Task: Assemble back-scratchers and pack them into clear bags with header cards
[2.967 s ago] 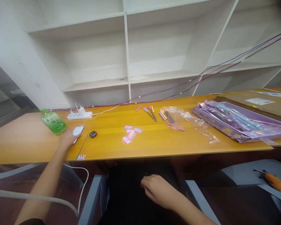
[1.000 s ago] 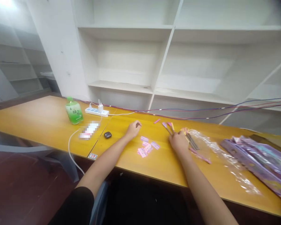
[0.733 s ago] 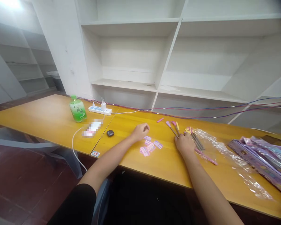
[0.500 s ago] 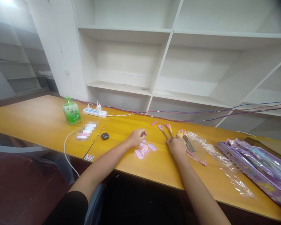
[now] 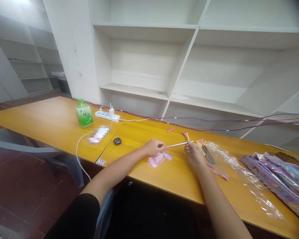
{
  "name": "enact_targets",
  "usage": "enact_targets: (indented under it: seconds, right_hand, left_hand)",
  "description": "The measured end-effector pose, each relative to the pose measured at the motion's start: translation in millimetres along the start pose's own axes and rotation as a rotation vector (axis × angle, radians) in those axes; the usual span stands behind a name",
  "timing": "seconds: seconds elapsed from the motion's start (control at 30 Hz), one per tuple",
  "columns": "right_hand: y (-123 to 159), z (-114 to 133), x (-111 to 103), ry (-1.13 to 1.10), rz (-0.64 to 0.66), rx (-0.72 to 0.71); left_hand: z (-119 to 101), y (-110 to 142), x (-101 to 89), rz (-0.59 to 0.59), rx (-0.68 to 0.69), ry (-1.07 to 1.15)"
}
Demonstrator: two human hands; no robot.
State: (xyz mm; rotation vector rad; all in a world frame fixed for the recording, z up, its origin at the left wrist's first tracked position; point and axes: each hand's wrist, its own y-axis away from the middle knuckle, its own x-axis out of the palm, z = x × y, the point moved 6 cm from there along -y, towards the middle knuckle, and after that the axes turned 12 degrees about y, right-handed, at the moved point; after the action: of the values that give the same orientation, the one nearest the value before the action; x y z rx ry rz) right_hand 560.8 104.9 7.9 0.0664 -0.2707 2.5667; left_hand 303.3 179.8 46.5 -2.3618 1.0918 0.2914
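Nearest, a dark lap (image 5: 149, 212) and a chair (image 5: 106, 212), both cut off by the lower edge. On the counter (image 5: 139, 169), pink-and-purple cards (image 5: 159, 158) lie overlapping, their print too small to read. Just beyond them, the right hand (image 5: 193, 152) grasps the right end of a thin silver rod (image 5: 178, 144), held slantwise above the counter. The left hand (image 5: 154, 146) is curled at the rod's other end; its fingertips are partly hidden, so whether it grips cannot be told. Beside the right hand lie grey sticks (image 5: 209, 155) with yellow heads, partly covered, and clear plastic wrap (image 5: 231, 164); at far right, a purple box (image 5: 269, 182) of wrapped items is cut off. To the left, a black case (image 5: 117, 141) and a pixelated phone (image 5: 99, 134); farther, a green bottle (image 5: 84, 115), a power strip (image 5: 106, 116) and white shelves (image 5: 144, 59), cropped above.
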Motion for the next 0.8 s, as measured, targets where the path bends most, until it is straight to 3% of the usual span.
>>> enact_targets:
  seconds: [0.2, 0.27, 0.43, 0.53, 0.6, 0.67, 0.8]
  right_hand:
    - [7.2, 16.9, 6.8, -0.107, -0.004, -0.012]
    - [11.4, 21.1, 13.0, -0.064, 0.041, -0.024]
    - [36.6, 18.2, 54.2, 0.189, 0.379, -0.011]
    - [50.6, 12.5, 74.4, 0.346, 0.598, -0.006]
    - [49.8, 11.6, 74.7, 0.454, 0.634, -0.031]
    - [37.2, 16.9, 58.0, 0.651, 0.448, -0.114]
    - [14.6, 37.3, 0.1, 1.009, -0.124, -0.229]
  left_hand:
    - [3.6, -4.9, -16.8, -0.187, 0.003, 0.050]
    - [7.6, -7.3, -19.2, -0.186, -0.038, 0.121]
    - [18.0, -10.0, -0.2, -0.127, -0.155, 0.492]
    - [20.5, -11.2, 11.3, -0.139, -0.171, 0.590]
    - [21.9, -12.2, 11.5, -0.184, -0.169, 0.599]
    - [23.7, -13.0, 7.0, -0.235, -0.175, 0.616]
    - [26.2, -13.7, -3.3, -0.288, -0.215, 0.666]
